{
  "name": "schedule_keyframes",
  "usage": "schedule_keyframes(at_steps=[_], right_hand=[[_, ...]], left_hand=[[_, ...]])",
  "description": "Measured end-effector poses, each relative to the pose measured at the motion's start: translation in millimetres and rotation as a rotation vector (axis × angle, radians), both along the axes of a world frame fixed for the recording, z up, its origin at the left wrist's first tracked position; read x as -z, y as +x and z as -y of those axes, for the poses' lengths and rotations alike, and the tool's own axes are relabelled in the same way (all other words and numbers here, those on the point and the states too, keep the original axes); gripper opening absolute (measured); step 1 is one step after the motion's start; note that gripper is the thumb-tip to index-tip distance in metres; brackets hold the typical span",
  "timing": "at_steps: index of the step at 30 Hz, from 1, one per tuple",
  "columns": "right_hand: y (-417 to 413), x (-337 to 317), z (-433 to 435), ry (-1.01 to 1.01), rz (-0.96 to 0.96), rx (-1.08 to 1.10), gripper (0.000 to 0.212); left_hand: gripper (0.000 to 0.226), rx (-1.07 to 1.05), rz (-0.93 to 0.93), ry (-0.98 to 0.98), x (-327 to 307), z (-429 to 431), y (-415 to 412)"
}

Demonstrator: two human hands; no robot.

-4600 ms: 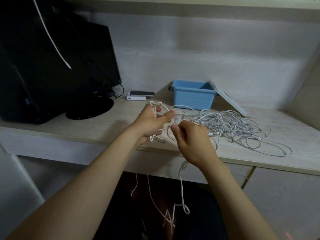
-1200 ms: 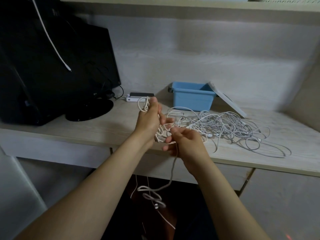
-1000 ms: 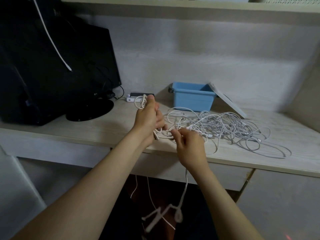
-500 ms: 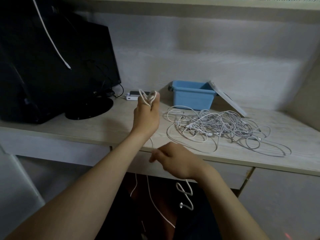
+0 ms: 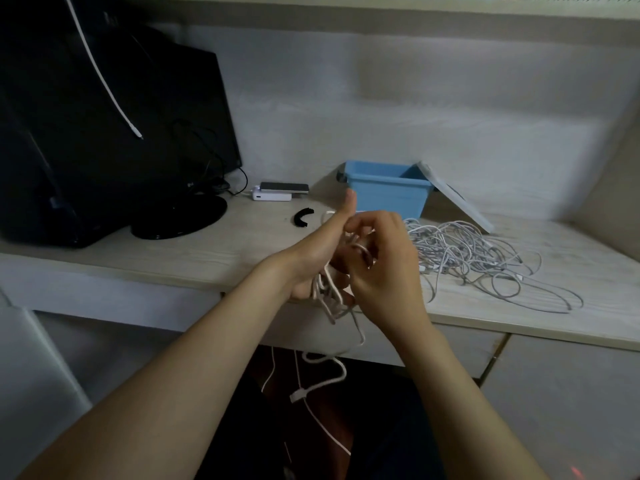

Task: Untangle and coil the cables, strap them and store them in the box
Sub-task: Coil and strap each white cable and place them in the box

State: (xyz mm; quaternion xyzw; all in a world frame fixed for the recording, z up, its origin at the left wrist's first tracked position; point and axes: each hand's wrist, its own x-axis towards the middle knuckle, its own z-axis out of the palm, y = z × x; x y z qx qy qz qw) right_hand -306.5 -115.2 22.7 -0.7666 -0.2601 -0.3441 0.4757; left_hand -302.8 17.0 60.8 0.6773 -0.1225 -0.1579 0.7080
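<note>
While the left hand (image 5: 309,258), thumb raised, grips a looped cable (image 5: 327,294) in front of the box (image 5: 388,199), the right hand (image 5: 386,275) pinches its strand; tangled pile (image 5: 467,258) lies front-right of box.

Looped white cable (image 5: 327,294), tail hanging, tangled cable pile (image 5: 464,258) beside open blue box (image 5: 384,197), curled black strap (image 5: 302,216)

Bare hands and bare forearms, uncovered as far as the head view reaches.

The left hand (image 5: 313,259) and right hand (image 5: 384,275) are bare, and so are the left forearm (image 5: 190,375) and right forearm (image 5: 450,393) down to the lower edge. The skin looks smooth in the dim light, with the right hand's knuckles standing out. A dark bluish patch (image 5: 391,431) low between the arms may be clothing, but it is too dim to tell.
</note>
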Motion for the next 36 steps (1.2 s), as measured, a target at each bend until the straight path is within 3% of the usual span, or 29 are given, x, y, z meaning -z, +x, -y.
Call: schedule_keyframes(at_steps=[3,5,8,9,12,15,17,21,24,26,29,32,36], right_hand=[[7,1,5,0.004,-0.008,0.141,0.034],[12,2,10,0.014,-0.031,0.209,0.034],[18,3,15,0.107,-0.184,0.14,0.043],[17,3,16,0.143,-0.23,0.079,0.042],[14,7,16,0.205,-0.304,-0.128,0.028],[10,16,15,0.293,-0.466,-0.349,0.032],[7,22,14,0.356,-0.569,-0.412,0.042],[10,33,15,0.228,-0.601,-0.312,0.048],[15,37,14,0.122,-0.492,-0.216,0.044],[17,36,14,0.023,-0.34,-0.064,0.038],[13,30,11,0.043,-0.223,0.112,0.025],[10,25,7,0.134,-0.219,0.139,0.016],[12,23,9,0.035,-0.209,0.168,0.016]], left_hand=[[0.071,0.069,-0.075,0.033,8,-6,3],[0.056,0.131,-0.052,0.025,11,-8,3],[0.015,0.263,0.028,0.092,10,-8,2],[0.013,0.278,0.066,0.112,9,-8,2],[0.047,0.279,0.151,0.146,4,-10,1],[0.044,0.296,0.105,0.067,1,-13,3],[0.033,0.167,0.08,-0.032,0,-16,6],[0.044,-0.222,0.188,-0.008,3,-17,15],[0.026,-0.372,0.15,-0.012,6,-14,16],[0.007,-0.282,0.028,0.008,7,-15,13],[0.02,-0.081,-0.181,0.03,10,-19,7],[0.038,0.054,-0.179,0.153,10,-16,0],[0.039,0.028,-0.11,0.185,5,-9,-6]])
